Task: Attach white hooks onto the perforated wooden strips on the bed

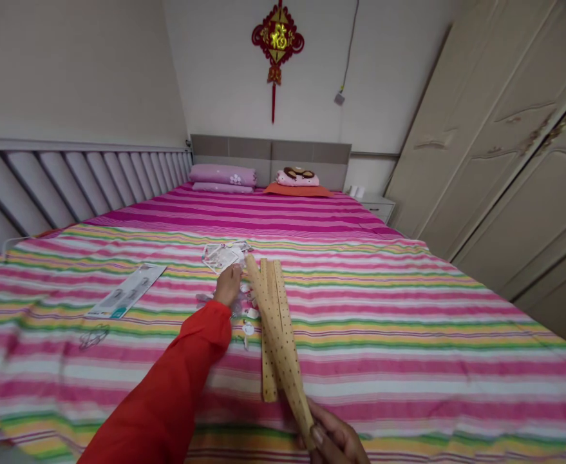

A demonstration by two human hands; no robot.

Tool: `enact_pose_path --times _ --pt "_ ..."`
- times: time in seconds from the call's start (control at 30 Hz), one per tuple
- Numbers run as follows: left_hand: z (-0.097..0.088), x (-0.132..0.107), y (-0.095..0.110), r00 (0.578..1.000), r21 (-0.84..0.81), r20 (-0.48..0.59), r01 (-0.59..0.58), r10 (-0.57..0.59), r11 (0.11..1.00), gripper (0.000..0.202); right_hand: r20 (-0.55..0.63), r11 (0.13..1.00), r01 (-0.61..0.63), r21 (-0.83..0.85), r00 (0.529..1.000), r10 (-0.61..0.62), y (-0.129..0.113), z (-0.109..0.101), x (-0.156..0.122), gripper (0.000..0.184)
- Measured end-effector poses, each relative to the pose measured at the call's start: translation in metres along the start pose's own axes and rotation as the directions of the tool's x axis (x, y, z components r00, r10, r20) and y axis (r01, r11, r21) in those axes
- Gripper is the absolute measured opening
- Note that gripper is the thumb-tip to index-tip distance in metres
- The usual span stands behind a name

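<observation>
My right hand [335, 437] grips the near end of a long wooden strip with rows of small holes [279, 341], thumb on top. The strip is tilted and crosses over two similar perforated wooden strips [268, 361] lying on the striped bed sheet. My left hand [228, 285], in a red sleeve, reaches forward, fingers curled down beside clear plastic packets [225, 256]; what they hold, if anything, is hidden. Between that hand and the strips lie several small things, among them a round white tag [248, 328] and a small metal piece [245, 341].
Left on the sheet lie a flat white package [127, 291] and a loose bundle of thin wire-like pieces [94, 336]. Pillows [222, 175] and a folded pink bundle [297, 177] are by the headboard [311, 151]. A railing [70, 183] runs left; a wardrobe [495, 148] stands right.
</observation>
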State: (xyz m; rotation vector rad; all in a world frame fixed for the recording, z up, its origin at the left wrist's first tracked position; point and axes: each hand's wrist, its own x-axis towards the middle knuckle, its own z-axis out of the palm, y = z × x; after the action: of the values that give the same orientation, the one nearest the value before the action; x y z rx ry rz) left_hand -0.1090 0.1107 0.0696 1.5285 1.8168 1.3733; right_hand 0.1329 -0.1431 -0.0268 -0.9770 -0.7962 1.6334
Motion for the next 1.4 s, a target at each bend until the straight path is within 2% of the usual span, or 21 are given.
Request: enact_pose_path --times 0.07,0.13,0.23,0.3,0.4,0.5,0.57,0.63,0.73,0.8,0.97,1.07,1.27,1.4 --pt "-0.005 -0.007 0.002 0.999 0.021 -0.008 -0.035 0.035 0.999 0.028 0.012 1.000 0.013 -0.012 1.000 -0.013 -0.008 -0.005 0.000 0.054" --pt "-0.008 -0.023 0.005 0.995 0.038 -0.004 -0.098 0.098 0.994 0.035 0.019 0.999 0.041 -0.016 0.999 -0.040 -0.016 -0.010 0.002 0.055" --pt "-0.010 -0.062 0.008 0.974 0.015 0.081 -0.212 0.210 0.977 0.041 -0.013 0.995 0.096 0.000 0.995 -0.096 -0.026 -0.015 0.009 0.053" --pt "-0.005 -0.096 0.007 0.957 -0.029 0.155 -0.242 0.244 0.970 0.040 -0.043 0.992 0.123 0.029 0.992 -0.121 -0.030 -0.016 0.016 0.051" --pt "0.010 -0.145 0.000 0.948 -0.081 0.236 -0.198 0.212 0.977 0.040 -0.080 0.986 0.131 0.103 0.989 -0.123 -0.031 -0.018 0.029 0.049" --pt "0.029 -0.170 -0.012 0.949 -0.136 0.262 -0.142 0.174 0.981 0.044 -0.065 0.978 0.118 0.170 0.992 -0.108 -0.027 -0.019 0.043 0.048" --pt "0.041 -0.170 -0.018 0.957 -0.122 0.243 -0.129 0.156 0.984 0.047 -0.053 0.978 0.107 0.181 0.994 -0.099 -0.024 -0.019 0.050 0.048" --pt "0.050 -0.162 -0.022 0.965 -0.030 0.225 -0.131 0.134 0.991 0.049 -0.074 0.981 0.104 0.162 0.993 -0.093 -0.020 -0.019 0.055 0.048" --pt "0.059 -0.152 -0.026 0.972 0.159 0.217 -0.125 0.089 0.979 0.048 -0.128 0.991 0.109 0.072 0.987 -0.099 -0.014 -0.019 0.060 0.052" --pt "0.066 -0.151 -0.031 0.979 0.222 0.189 -0.112 0.070 0.968 0.049 -0.129 0.996 0.093 -0.010 0.987 -0.094 -0.011 -0.020 0.062 0.058" --pt "0.080 -0.158 -0.048 0.995 0.171 0.053 -0.093 0.085 0.981 0.058 -0.104 0.991 0.098 -0.094 0.989 -0.107 -0.005 -0.017 0.066 0.073" --pt "0.081 -0.156 -0.054 0.991 0.139 0.080 -0.122 0.112 0.983 0.060 -0.098 0.989 0.110 -0.095 0.988 -0.120 -0.002 -0.013 0.067 0.080" --pt "0.071 -0.153 -0.059 0.972 0.083 0.130 -0.206 0.194 0.975 0.058 -0.100 0.986 0.113 -0.122 0.987 -0.125 0.003 -0.010 0.066 0.086" --pt "0.069 -0.155 -0.061 0.973 0.040 0.138 -0.193 0.185 0.980 0.055 -0.109 0.988 0.107 -0.113 0.987 -0.120 0.006 -0.008 0.065 0.084"
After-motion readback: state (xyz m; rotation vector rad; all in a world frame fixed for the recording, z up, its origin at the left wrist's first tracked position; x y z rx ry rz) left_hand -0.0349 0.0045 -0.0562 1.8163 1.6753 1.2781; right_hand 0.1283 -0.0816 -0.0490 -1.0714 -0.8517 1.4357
